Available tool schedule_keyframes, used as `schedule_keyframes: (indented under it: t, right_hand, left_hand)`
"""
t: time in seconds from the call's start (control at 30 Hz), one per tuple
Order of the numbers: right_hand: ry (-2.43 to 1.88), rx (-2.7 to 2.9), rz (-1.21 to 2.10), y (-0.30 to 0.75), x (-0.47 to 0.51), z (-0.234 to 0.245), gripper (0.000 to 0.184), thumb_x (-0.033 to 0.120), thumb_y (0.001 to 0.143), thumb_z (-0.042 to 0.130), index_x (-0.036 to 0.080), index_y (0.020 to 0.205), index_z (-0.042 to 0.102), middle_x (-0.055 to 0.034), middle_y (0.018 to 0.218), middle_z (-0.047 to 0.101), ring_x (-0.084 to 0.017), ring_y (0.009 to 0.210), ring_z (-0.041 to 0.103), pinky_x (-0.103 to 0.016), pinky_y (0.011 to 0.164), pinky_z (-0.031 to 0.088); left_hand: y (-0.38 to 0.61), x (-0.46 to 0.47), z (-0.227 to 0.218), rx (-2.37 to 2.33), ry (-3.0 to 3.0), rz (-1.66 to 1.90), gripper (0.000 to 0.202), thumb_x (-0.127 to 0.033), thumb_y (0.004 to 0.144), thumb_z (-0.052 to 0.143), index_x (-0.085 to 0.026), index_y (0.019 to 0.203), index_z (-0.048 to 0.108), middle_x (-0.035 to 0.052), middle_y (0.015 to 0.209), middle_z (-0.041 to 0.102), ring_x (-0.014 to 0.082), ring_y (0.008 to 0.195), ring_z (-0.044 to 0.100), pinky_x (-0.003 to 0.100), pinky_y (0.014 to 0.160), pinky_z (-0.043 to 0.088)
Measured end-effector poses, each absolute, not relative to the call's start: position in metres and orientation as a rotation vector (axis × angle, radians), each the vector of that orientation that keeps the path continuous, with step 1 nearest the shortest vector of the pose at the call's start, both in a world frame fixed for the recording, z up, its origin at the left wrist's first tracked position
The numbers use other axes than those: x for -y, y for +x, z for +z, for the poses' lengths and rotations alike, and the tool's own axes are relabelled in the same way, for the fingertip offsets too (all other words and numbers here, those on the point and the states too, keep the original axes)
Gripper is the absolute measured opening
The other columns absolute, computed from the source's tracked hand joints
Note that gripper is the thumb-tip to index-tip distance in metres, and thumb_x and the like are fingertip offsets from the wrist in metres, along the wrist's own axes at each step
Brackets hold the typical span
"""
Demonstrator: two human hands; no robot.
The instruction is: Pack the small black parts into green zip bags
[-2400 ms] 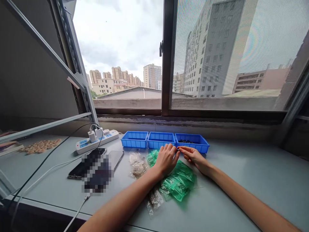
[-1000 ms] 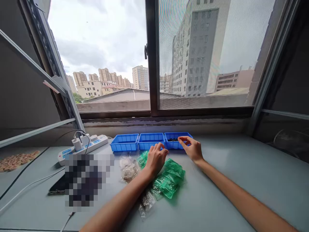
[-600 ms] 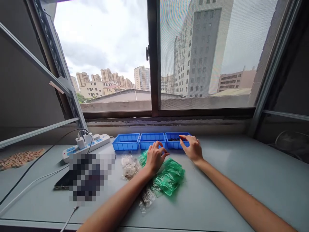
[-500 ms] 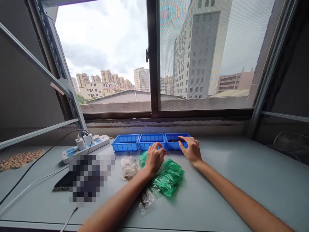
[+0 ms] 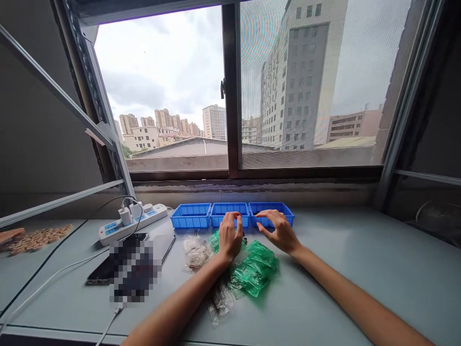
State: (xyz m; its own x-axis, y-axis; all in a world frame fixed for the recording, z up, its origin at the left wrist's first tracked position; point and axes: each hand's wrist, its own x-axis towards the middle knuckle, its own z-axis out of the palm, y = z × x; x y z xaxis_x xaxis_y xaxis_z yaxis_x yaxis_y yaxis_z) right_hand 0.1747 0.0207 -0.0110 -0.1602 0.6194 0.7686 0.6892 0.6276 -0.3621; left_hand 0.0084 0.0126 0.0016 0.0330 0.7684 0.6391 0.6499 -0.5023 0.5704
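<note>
- The green plastic bags (image 5: 257,269) lay loosely heaped on a pale tabletop (image 5: 331,288), below both hands; every place here is told from them.
- The left hand (image 5: 230,235) was at their far left edge, fingers curled and thumb near the index finger. Whether it held anything could not be told, as the inner side was hidden.
- The right hand (image 5: 283,233) was beyond them, in front of the right-hand blue bin (image 5: 265,221). Its thumb and index finger stood well apart, with nothing visible between them.
- Small dark pieces (image 5: 256,212) showed in that bin, beyond the green bags and mostly hidden by the right fingers. Being so small, one might have slipped from a pinch and been lost among the bags' folds.
- A dark speck (image 5: 245,239) sat at the bags' far edge, close to the left hand; too small to identify, it seemed easy to knock away.
- Clear plastic bags (image 5: 196,252) lay left of the green ones, some under the line of the left forearm (image 5: 180,307). A sweep of that arm might have dragged or scattered them, since thin film slides easily.
- The middle blue bin (image 5: 229,221) stood beyond the green bags, behind the left hand. A knuckle catching its wall might have pushed it out of the row.
</note>
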Motion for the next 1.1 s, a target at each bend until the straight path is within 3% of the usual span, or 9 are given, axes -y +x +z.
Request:
schedule_keyframes:
  t: [0.1, 0.23, 0.43, 0.73, 0.9, 1.1]
  right_hand:
    - [-0.959, 1.998, 0.124, 0.165, -0.015, -0.012, 0.019, 0.029, 0.075, 0.056, 0.023, 0.091, 0.065, -0.007, 0.1, 0.068, -0.026, 0.099, 0.059, -0.042, 0.088, 0.041]
    - [-0.933, 2.021, 0.476, 0.158, -0.016, -0.019, 0.034, 0.031, 0.068, 0.063, 0.023, 0.101, 0.066, -0.0079, 0.11, 0.066, -0.027, 0.104, 0.058, -0.044, 0.093, 0.042]
    - [-0.937, 1.991, 0.781, 0.158, -0.017, -0.021, 0.039, 0.029, 0.063, 0.067, 0.02, 0.1, 0.068, -0.0082, 0.107, 0.067, -0.025, 0.1, 0.061, -0.042, 0.093, 0.044]
    - [-0.952, 2.025, 0.694, 0.158, -0.023, -0.027, 0.046, 0.021, 0.06, 0.067, 0.021, 0.106, 0.066, -0.0072, 0.113, 0.065, -0.025, 0.106, 0.057, -0.043, 0.096, 0.042]
    - [-0.952, 1.994, 0.645, 0.152, -0.03, -0.034, 0.029, 0.022, 0.067, 0.059, 0.023, 0.093, 0.072, -0.0067, 0.1, 0.07, -0.026, 0.096, 0.062, -0.044, 0.089, 0.046]
    - [-1.025, 1.943, 0.507, 0.149, -0.028, -0.033, 0.015, 0.027, 0.067, 0.062, 0.026, 0.078, 0.073, -0.0035, 0.084, 0.072, -0.025, 0.083, 0.064, -0.042, 0.08, 0.047]
  left_hand:
    - [0.008, -0.017, 0.001, -1.443, 1.934, 1.638, 0.02, -0.024, 0.089, 0.031, -0.021, 0.086, 0.051, 0.0049, 0.088, 0.059, 0.0187, 0.084, 0.056, 0.034, 0.081, 0.042]
    - [0.007, -0.023, 0.0, -1.394, 1.692, 1.72, 0.02, -0.025, 0.087, 0.03, -0.02, 0.081, 0.048, 0.0047, 0.082, 0.058, 0.0183, 0.08, 0.056, 0.032, 0.077, 0.044]
    - [0.007, -0.025, 0.001, -1.426, 1.542, 1.729, 0.019, -0.026, 0.087, 0.028, -0.021, 0.082, 0.045, 0.0018, 0.075, 0.055, 0.0164, 0.073, 0.056, 0.03, 0.071, 0.045]
    - [0.009, -0.02, 0.003, -1.391, 1.593, 1.68, 0.02, -0.027, 0.087, 0.03, -0.02, 0.083, 0.049, 0.003, 0.08, 0.057, 0.0167, 0.076, 0.056, 0.03, 0.073, 0.045]
    - [0.009, -0.02, 0.001, -1.388, 1.626, 1.654, 0.019, -0.023, 0.087, 0.03, -0.018, 0.084, 0.048, 0.0051, 0.082, 0.057, 0.0175, 0.078, 0.056, 0.031, 0.074, 0.044]
    - [0.012, -0.017, 0.001, -1.43, 1.711, 1.583, 0.019, -0.018, 0.088, 0.03, -0.017, 0.084, 0.049, 0.0083, 0.089, 0.059, 0.0183, 0.083, 0.055, 0.031, 0.079, 0.042]
